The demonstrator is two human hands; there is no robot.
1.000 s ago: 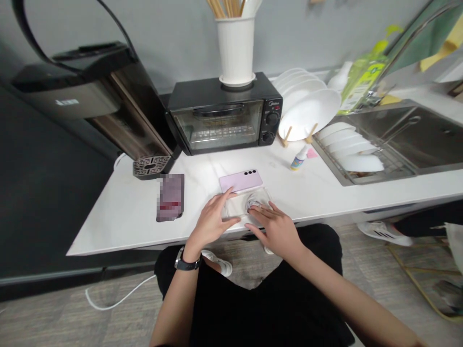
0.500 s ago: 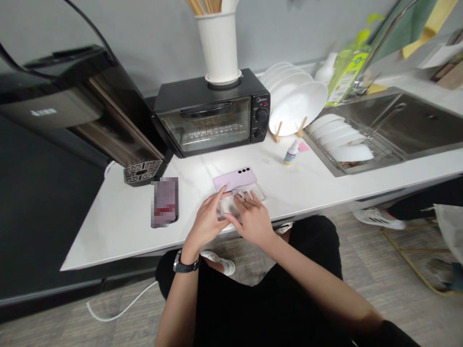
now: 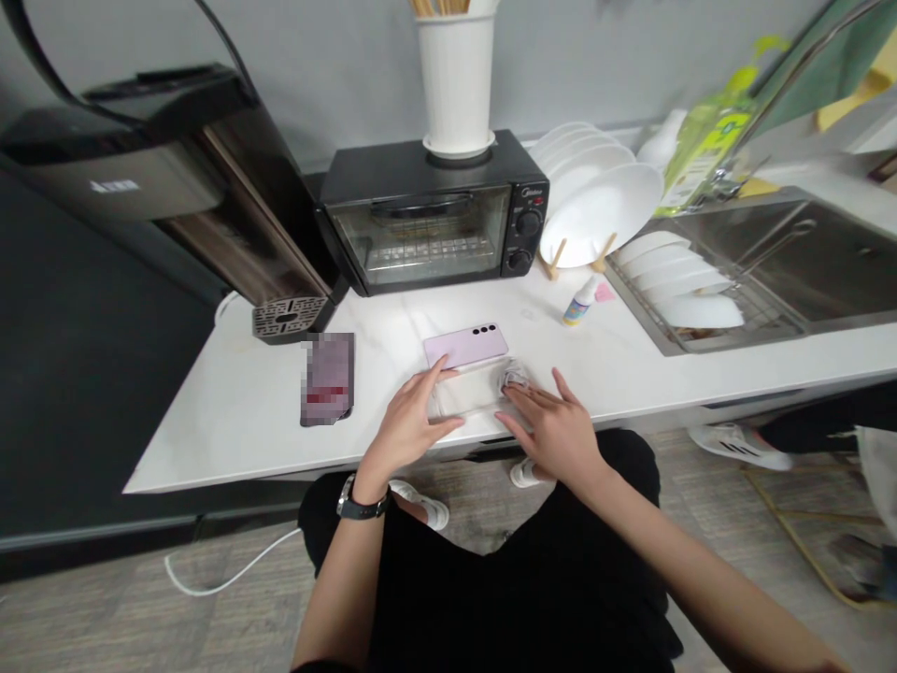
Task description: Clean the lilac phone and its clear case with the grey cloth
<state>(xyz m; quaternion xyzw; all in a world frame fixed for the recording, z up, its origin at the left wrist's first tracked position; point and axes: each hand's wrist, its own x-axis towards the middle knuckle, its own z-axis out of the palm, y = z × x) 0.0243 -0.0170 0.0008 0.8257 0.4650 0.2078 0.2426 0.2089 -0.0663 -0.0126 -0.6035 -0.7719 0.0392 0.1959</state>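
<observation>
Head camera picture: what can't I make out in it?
In the head view:
- lilac phone: its other side, hidden beneath its back
- crumpled wad: partly covered by the right hand; material unclear
- spray bottle: label print too small
- wooden sticks: tops cut off by the upper edge
- dark item: details masked by pixelation

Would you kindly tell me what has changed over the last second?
The right hand moved the crumpled wad leftward, then back rightward to the clear case's right end. The left hand stays at its left end; the lilac phone and spray bottle stay put.
</observation>
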